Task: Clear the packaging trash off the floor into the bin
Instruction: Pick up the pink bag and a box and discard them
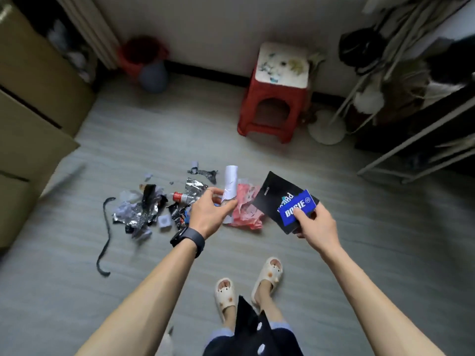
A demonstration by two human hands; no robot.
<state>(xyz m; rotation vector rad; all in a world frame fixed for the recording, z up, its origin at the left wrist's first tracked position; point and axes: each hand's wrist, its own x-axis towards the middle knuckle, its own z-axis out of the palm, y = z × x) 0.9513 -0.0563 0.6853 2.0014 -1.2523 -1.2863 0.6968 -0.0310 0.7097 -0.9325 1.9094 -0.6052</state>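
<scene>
My left hand (209, 214) holds a white rolled paper (230, 185) between thumb and fingers, above the floor. My right hand (314, 223) pinches a black pouch (277, 196) together with a blue card (297, 208) lying on it. Under them on the grey floor is a pink plastic wrapper (248, 209). To the left lies a heap of foil and torn wrappers (144, 210) with a small red-capped bottle (181, 197) and a white cap (164, 222). A red bin (142, 56) stands far back at the wall.
A red stool (276, 96) stands at the back right, a white fan base (326, 131) beside it. Cardboard boxes (33, 93) line the left. A clothes rack (416, 104) fills the right. A black strap (105, 235) lies on the floor left. My slippered feet (246, 286) stand below.
</scene>
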